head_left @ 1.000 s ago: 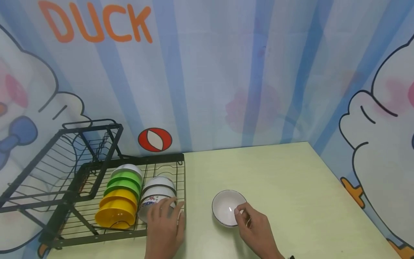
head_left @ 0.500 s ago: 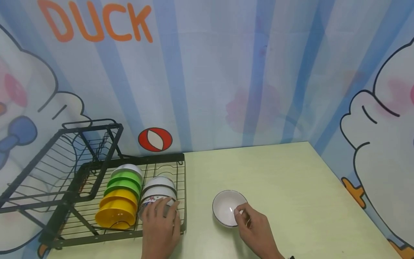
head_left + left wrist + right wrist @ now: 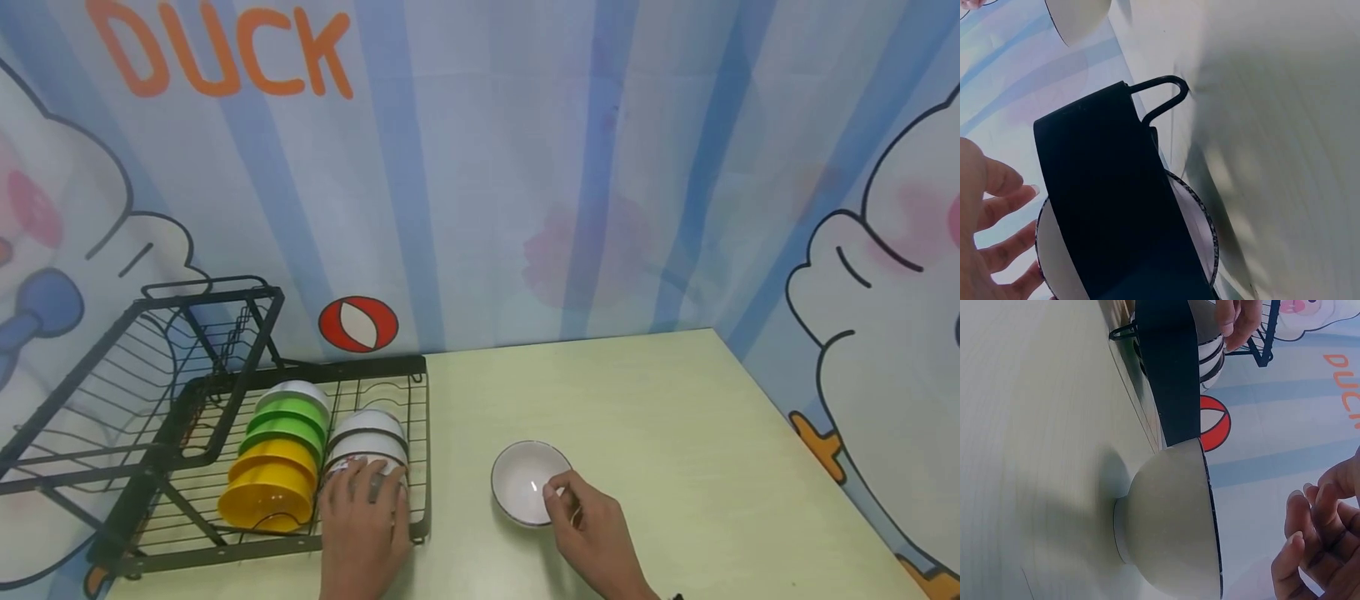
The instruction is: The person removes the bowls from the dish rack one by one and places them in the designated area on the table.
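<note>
In the head view my left hand (image 3: 363, 529) reaches over the front of the dish rack (image 3: 262, 546), its fingers over the nearest bowl (image 3: 343, 467) of a tilted row of white bowls (image 3: 367, 442). The left wrist view shows the spread fingers (image 3: 1007, 250) right at the dark-edged rim of that bowl (image 3: 1057, 259), which the rack's black frame partly covers. A white bowl (image 3: 525, 479) with a dark rim stands upright on the table. My right hand (image 3: 596, 529) hovers beside it, fingers loosely curled; the right wrist view shows this hand (image 3: 1325, 537) apart from the bowl (image 3: 1166, 519), holding nothing.
Beside the white row, a second row holds yellow bowls (image 3: 270, 496), green bowls (image 3: 288, 421) and a white bowl (image 3: 300, 389). A raised black wire tier (image 3: 112, 392) overhangs the rack's left side. Behind the pale table (image 3: 600, 400) hangs a printed curtain (image 3: 495, 167).
My left hand has moved left and slightly forward, from the rack's right edge onto the front white bowl. The right hand and the bowl on the table have stayed in place.
</note>
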`<state>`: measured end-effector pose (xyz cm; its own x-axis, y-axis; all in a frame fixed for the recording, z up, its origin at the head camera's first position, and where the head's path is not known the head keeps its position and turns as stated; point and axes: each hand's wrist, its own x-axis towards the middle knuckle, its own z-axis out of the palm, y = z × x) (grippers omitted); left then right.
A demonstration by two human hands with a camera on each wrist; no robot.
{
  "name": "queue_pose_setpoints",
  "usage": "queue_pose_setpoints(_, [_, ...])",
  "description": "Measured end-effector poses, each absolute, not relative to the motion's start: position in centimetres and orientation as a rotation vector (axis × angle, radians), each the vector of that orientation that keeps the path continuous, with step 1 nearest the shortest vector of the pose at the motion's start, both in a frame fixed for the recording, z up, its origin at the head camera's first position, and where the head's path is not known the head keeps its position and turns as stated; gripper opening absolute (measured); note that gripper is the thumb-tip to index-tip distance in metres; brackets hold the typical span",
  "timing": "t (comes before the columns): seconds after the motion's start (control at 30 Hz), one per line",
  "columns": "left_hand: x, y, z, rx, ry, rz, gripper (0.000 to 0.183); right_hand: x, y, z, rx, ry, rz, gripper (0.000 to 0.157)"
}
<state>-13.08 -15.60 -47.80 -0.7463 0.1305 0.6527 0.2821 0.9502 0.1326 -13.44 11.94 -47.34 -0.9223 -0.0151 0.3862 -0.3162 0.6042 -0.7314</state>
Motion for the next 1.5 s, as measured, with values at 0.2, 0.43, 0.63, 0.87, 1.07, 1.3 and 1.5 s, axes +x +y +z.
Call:
queue_pose_setpoints(0.2, [-13.2, -15.9, -47.8, -0.277, -2.426, -0.259, 0.027, -13.5, 11.9, -47.3, 0.266, -2.492, 1.238, 0.013])
queue_pose_setpoints(0.43, [-13.3, -16.1, -47.6, -0.257, -2.445, -0.254, 0.028, -13.6, 11.9, -47.4, 0.243, -2.509, 1.239, 0.012])
queue_pose_setpoints(0.63, [-13.3, -16.2, -47.5, -0.249, -2.44, -0.25, 0.027, -13.5, 11.9, -47.4, 0.235, -2.512, 1.246, 0.012])
queue_pose_setpoints(0.87, [-13.3, -16.2, -47.5, -0.233, -2.462, -0.229, 0.027, -13.4, 11.9, -47.5, 0.276, -2.479, 1.254, 0.014])
queue_pose_setpoints(1.07, [-13.3, -16.2, -47.2, -0.209, -2.503, -0.19, 0.029, -13.5, 11.9, -47.4, 0.303, -2.452, 1.241, 0.015])
queue_pose_setpoints(1.3, [-13.4, -16.2, -47.0, -0.136, -2.623, -0.118, 0.035, -13.6, 11.8, -47.2, 0.297, -2.46, 1.247, 0.014])
queue_pose_setpoints(1.5, [-13.5, -16.2, -46.8, -0.124, -2.645, -0.081, 0.038, -13.6, 11.9, -47.0, 0.276, -2.487, 1.248, 0.013])
